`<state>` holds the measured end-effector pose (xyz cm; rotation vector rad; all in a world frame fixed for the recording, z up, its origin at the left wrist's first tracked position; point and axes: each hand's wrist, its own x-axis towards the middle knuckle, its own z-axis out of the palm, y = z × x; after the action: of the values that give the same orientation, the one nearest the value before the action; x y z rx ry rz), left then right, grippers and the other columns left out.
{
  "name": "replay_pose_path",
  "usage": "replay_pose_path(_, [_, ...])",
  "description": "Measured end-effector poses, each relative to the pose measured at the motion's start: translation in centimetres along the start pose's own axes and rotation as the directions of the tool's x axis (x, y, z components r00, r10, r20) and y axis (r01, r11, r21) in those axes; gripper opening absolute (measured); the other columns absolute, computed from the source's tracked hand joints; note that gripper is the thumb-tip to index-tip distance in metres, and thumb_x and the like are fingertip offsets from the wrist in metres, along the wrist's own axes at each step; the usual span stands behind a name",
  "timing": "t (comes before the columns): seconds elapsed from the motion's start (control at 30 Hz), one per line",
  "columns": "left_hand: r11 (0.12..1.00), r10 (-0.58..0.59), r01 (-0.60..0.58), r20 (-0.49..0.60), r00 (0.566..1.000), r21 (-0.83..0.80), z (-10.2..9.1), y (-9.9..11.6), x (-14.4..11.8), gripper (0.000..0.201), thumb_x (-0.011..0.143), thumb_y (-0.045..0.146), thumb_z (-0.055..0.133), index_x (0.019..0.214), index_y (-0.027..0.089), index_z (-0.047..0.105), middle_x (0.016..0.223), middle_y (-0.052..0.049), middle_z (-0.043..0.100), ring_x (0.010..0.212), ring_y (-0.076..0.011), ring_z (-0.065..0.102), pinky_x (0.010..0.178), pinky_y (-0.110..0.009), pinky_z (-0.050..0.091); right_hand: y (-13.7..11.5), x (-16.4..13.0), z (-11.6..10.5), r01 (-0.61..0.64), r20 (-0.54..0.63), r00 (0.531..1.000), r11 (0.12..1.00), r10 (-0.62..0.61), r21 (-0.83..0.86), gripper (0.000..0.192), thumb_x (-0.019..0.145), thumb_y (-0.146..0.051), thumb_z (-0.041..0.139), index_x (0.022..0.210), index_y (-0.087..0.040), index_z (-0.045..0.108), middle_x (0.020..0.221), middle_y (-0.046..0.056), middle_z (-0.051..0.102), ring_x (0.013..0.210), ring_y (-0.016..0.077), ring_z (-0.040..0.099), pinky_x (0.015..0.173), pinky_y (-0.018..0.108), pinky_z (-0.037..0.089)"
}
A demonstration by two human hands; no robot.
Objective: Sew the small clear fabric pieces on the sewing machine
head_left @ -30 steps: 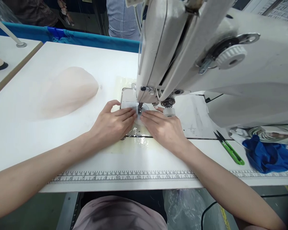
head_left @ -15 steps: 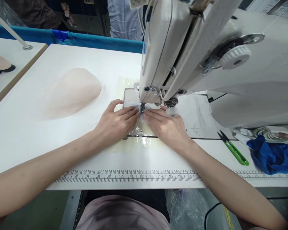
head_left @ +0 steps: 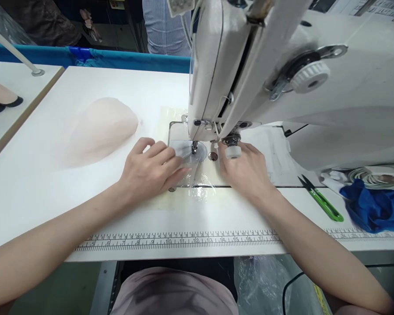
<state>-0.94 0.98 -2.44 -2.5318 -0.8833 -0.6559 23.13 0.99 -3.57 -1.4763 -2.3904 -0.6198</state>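
Note:
My left hand (head_left: 153,168) is just left of the presser foot (head_left: 194,147) of a sewing machine (head_left: 213,70). Its fingers are curled and the thumb points toward the needle plate (head_left: 184,150). Whatever lies between those fingertips is too thin or hidden to make out. On the right of the foot, my right hand (head_left: 244,168) rests low over the machine bed. A white knob (head_left: 233,152) and the machine head cover part of its fingers, so its grip is unclear. Clear plastic film (head_left: 202,179) covers the bed in front of the foot.
A sheer beige rounded fabric piece (head_left: 105,127) lies on the white table at left. Green thread snips (head_left: 323,203) and a blue cloth (head_left: 376,205) lie at right. A printed ruler (head_left: 184,240) follows the front edge. Other people are beyond the blue cloth barrier (head_left: 128,60).
Both hands were flat beside the presser foot. My left hand has drawn back left with its fingers curled, and my right hand has moved right, baring the needle plate.

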Motion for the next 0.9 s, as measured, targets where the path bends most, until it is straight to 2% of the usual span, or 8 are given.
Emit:
replay_pose_path(0.07, [0.997, -0.008, 0.010, 0.017, 1.000, -0.073, 0.0, -0.2, 0.1, 0.021, 0.096, 0.034, 0.054, 0.094, 0.021, 0.070, 0.093, -0.003, 0.076, 0.082, -0.0190, 0.069, 0.081, -0.039, 0.045, 0.3, 0.0, -0.1, -0.022, -0.023, 1.000, 0.999, 0.021, -0.039, 0.025, 0.085, -0.005, 0.047, 0.091, -0.014, 0.069, 0.076, 0.008, 0.071, 0.069, 0.0204, 0.063, 0.065, 0.032, 0.043])
replay_pose_path(0.17, [0.986, 0.004, -0.004, -0.002, 1.000, -0.169, 0.2, -0.4, 0.1, 0.019, 0.096, 0.030, 0.054, 0.094, 0.021, 0.070, 0.085, 0.000, 0.076, 0.072, -0.0155, 0.069, 0.077, -0.036, 0.045, 0.1, 0.0, -0.7, 0.038, -0.104, 0.994, 0.999, -0.039, -0.019, 0.025, 0.085, -0.007, 0.048, 0.084, -0.018, 0.071, 0.068, 0.004, 0.069, 0.067, 0.0193, 0.060, 0.068, 0.032, 0.042])
replay_pose_path(0.3, [0.965, -0.021, 0.039, 0.072, 0.997, -0.260, 0.5, -0.5, 0.0, 0.023, 0.098, 0.023, 0.049, 0.109, 0.021, 0.069, 0.111, -0.004, 0.074, 0.099, -0.0197, 0.069, 0.089, -0.038, 0.046, -1.1, -0.2, -1.3, 0.186, -0.131, 0.978, 0.967, -0.165, 0.171, 0.034, 0.085, -0.005, 0.045, 0.097, -0.019, 0.073, 0.086, 0.003, 0.075, 0.069, 0.0162, 0.060, 0.064, 0.031, 0.040])
replay_pose_path(0.4, [0.943, 0.006, 0.038, 0.132, 0.991, -0.329, 0.9, -0.4, 0.1, 0.028, 0.099, 0.020, 0.045, 0.115, 0.020, 0.068, 0.110, -0.004, 0.074, 0.097, -0.0196, 0.069, 0.094, -0.041, 0.045, -1.8, -0.4, -1.5, 0.264, -0.102, 0.964, 0.917, -0.245, 0.298, 0.031, 0.087, -0.006, 0.045, 0.095, -0.018, 0.073, 0.098, 0.003, 0.076, 0.075, 0.0153, 0.063, 0.065, 0.030, 0.042])
replay_pose_path(0.53, [0.962, 0.025, 0.007, 0.115, 0.993, -0.272, 1.4, -0.3, 0.2, 0.028, 0.099, 0.022, 0.046, 0.116, 0.018, 0.068, 0.098, -0.006, 0.073, 0.089, -0.0199, 0.066, 0.093, -0.041, 0.048, -2.1, -0.4, -1.5, 0.199, -0.077, 0.980, 0.934, -0.185, 0.295, 0.032, 0.084, -0.002, 0.043, 0.083, -0.017, 0.072, 0.087, 0.002, 0.075, 0.076, 0.0157, 0.064, 0.063, 0.031, 0.040])
replay_pose_path(0.67, [0.975, 0.076, -0.051, 0.109, 0.991, -0.217, 1.9, 0.0, 0.2, 0.028, 0.097, 0.026, 0.048, 0.112, 0.017, 0.070, 0.096, -0.009, 0.069, 0.097, -0.0231, 0.064, 0.100, -0.043, 0.049, -2.2, -0.3, -1.4, 0.171, -0.010, 0.984, 0.939, -0.176, 0.298, 0.030, 0.088, -0.003, 0.044, 0.091, -0.016, 0.071, 0.095, 0.005, 0.074, 0.082, 0.0174, 0.064, 0.067, 0.031, 0.043])
replay_pose_path(0.8, [0.972, 0.072, -0.043, 0.118, 0.990, -0.230, 2.0, 0.5, -0.1, 0.033, 0.098, 0.036, 0.050, 0.114, 0.015, 0.069, 0.111, -0.012, 0.069, 0.111, -0.0267, 0.062, 0.103, -0.045, 0.049, -2.3, -0.4, -1.1, 0.139, 0.057, 0.986, 0.960, -0.157, 0.242, 0.025, 0.088, -0.006, 0.046, 0.093, -0.015, 0.068, 0.101, 0.009, 0.074, 0.091, 0.0223, 0.063, 0.080, 0.035, 0.046])
replay_pose_path(0.9, [0.977, 0.042, -0.011, 0.142, 0.989, -0.213, 1.9, 1.0, -0.4, 0.039, 0.098, 0.040, 0.051, 0.123, 0.015, 0.065, 0.125, -0.014, 0.067, 0.122, -0.0276, 0.060, 0.110, -0.048, 0.046, -2.3, -0.5, -0.7, 0.137, 0.056, 0.987, 0.970, -0.151, 0.200, 0.026, 0.089, -0.006, 0.045, 0.101, -0.014, 0.067, 0.095, 0.010, 0.075, 0.098, 0.0248, 0.062, 0.087, 0.038, 0.045])
